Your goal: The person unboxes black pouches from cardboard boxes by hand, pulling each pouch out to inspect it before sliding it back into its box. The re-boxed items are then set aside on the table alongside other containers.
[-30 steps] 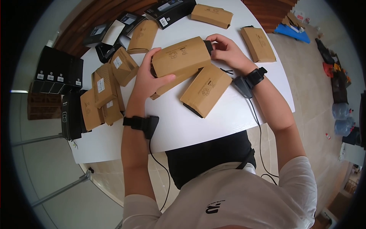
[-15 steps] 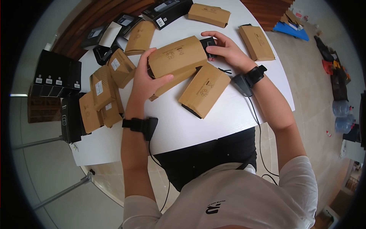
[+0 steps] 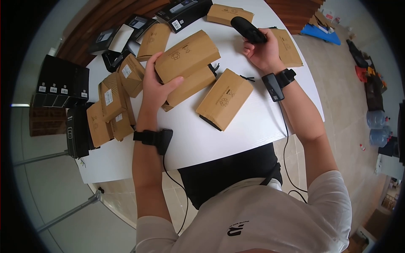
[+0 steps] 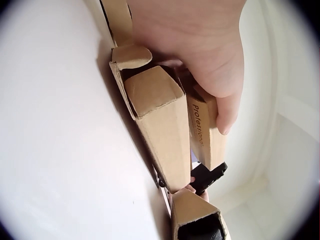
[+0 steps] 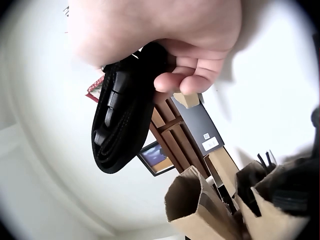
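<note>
My left hand grips a brown cardboard box, thumb on the near side. In the right wrist view an end of this box gapes open. Another brown box lies beneath it on the white table. Up and to the right, my right hand holds a black oblong item with what looks like a folded strap, also seen close up as a black bundle in the right wrist view; its exact kind I cannot tell. A third brown box with black contents at its end lies nearest me.
Brown boxes lie at the right edge, at the back and stacked at the left. Black boxes stand at the far left and back. A cable hangs from the right wrist camera.
My right hand has drawn the black item out of the box's right end and lifted it away, up and right. My left hand, still holding the box, has shifted slightly left.
</note>
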{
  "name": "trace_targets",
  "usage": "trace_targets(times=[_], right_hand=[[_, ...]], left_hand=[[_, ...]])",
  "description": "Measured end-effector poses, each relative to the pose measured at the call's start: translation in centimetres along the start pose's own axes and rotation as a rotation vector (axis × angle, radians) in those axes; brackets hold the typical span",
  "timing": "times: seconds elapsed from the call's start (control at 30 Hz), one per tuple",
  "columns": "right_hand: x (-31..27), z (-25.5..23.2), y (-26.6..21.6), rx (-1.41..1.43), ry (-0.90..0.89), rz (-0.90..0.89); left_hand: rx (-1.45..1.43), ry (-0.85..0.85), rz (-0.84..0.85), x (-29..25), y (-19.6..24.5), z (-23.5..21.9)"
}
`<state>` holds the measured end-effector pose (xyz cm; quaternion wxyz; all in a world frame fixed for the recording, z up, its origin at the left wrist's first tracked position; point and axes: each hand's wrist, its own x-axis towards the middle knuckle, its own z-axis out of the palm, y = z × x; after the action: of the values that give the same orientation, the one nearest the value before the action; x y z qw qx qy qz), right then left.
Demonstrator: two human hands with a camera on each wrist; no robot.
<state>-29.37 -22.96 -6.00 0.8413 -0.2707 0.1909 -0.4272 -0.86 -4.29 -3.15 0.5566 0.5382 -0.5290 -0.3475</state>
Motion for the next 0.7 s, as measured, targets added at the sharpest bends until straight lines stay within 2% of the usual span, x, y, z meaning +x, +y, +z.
trace_targets(times=[0.2,0.27,0.4,0.57,0.63,0.7], right_hand=[[-0.2,0.6,0.4,-0.017,0.015,0.001],[-0.4,1.2,0.8,-0.196,0.023,-0.04],[-1.1,2.3,1.4,-0.321,0.018,-0.125],[-2.0,3.0,2.2,-0.445,0.008,-0.116],[-2.2,2.8,2.6,-0.523,-0.137,-0.062],[-2.3,3.0,2.8,-0.62,-0.182,-0.04]], left_hand=[[0.006,-0.003,0.015,0.0,0.2,0.1],[0.026,-0.004,0.021,0.0,0.2,0.1],[0.067,0.005,0.029,0.0,0.3,0.2],[0.11,-0.035,0.008,-0.1,0.6,0.4],[0.143,-0.041,0.012,-0.1,0.4,0.4],[0.177,-0.045,0.028,0.0,0.1,0.3]])
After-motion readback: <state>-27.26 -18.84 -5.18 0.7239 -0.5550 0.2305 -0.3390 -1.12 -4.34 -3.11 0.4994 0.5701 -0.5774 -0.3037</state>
